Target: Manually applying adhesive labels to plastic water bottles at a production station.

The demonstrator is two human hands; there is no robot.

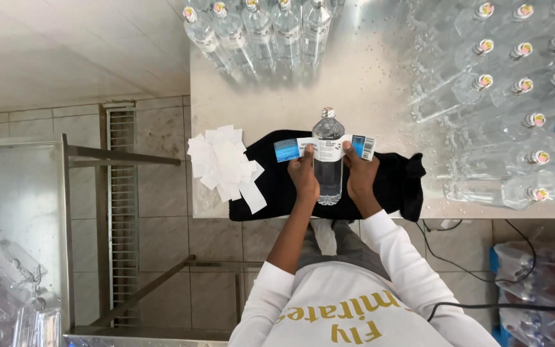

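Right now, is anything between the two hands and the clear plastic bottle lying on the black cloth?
Nothing visible. The left hand and right hand flank the clear plastic bottle on the black cloth, pressing the blue-and-white label around it. The heap of white paper slips lies off to the left.

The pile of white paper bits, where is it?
In the head view, the white paper pile lies left of the left hand, overlapping the black cloth's left edge.

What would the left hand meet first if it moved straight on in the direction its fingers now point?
The left hand points up the bottle, so it would first meet the blue-and-white label at its fingertips, probably; depth is unclear.
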